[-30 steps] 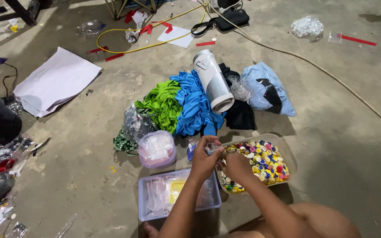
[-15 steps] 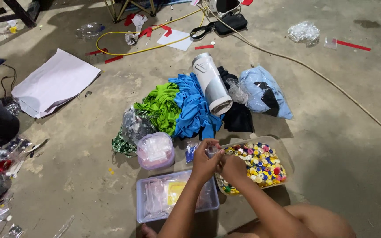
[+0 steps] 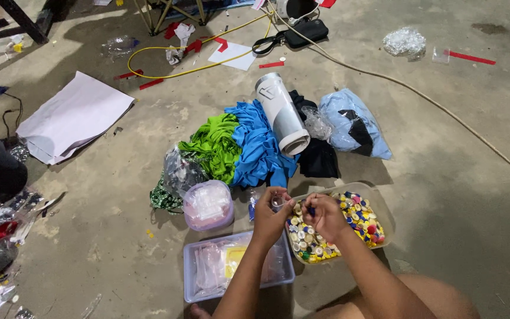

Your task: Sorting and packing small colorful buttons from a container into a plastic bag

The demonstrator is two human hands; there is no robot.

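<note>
A person sits on the concrete floor [image 3: 119,195] and works over a clear tray of bottle caps [image 3: 379,208] packed with yellow, white, blue and red caps. The left hand [image 3: 271,208] is just beside the tray's left edge, with its fingers closed on something small and clear; it is too small to tell what it is. The right hand [image 3: 324,214] hovers over the left part of the tray, and its fingers pinch a small blue cap [image 3: 311,210]. The two hands are very close, almost touching, so it looks like the person is picking out one cap and bringing it to the small clear thing. The move in hand calls for a careful pinch, because the cap is tiny and could slip back among the others. Left of the tray and nearer the person lies a clear box with small bags [image 3: 193,266]. Farther left stands a round pinkish tub with a lid [image 3: 208,205]. Behind the tray lie green and blue cloths [image 3: 237,145] and a white roll [image 3: 281,112].
</note>
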